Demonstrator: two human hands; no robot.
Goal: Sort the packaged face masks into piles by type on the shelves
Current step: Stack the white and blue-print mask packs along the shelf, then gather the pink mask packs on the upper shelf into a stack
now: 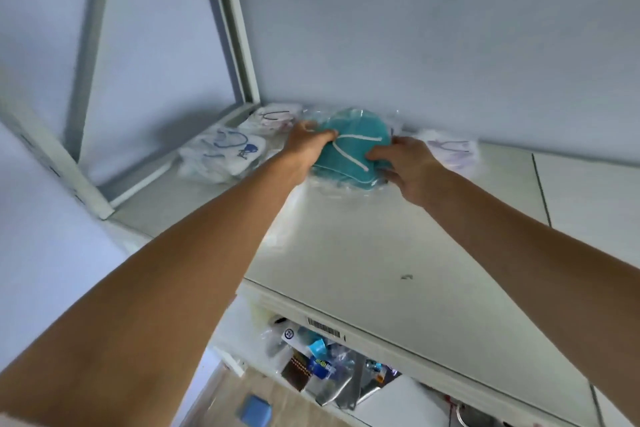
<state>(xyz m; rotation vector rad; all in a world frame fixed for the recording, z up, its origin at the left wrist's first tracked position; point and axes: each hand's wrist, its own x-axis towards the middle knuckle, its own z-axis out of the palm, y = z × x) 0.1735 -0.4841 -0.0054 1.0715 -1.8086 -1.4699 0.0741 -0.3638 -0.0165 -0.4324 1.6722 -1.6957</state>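
A pile of teal face masks (349, 152) in clear wrappers lies at the back of the white shelf (381, 253), against the wall. My left hand (306, 144) grips the pile's left edge with its fingers curled over the top. My right hand (405, 166) holds the right edge, fingers curled onto the teal fabric. To the left sit white masks with blue loops (225, 154) and a white pack with dark loops (273, 116). A pale purple-marked pack (450, 151) lies just right of my right hand.
A metal upright (239, 28) rises at the shelf's back left corner. Below the shelf's front lip, with its barcode sticker (323, 326), a lower shelf holds several mixed packets (329, 367). A blue object (254, 411) lies on the wooden floor.
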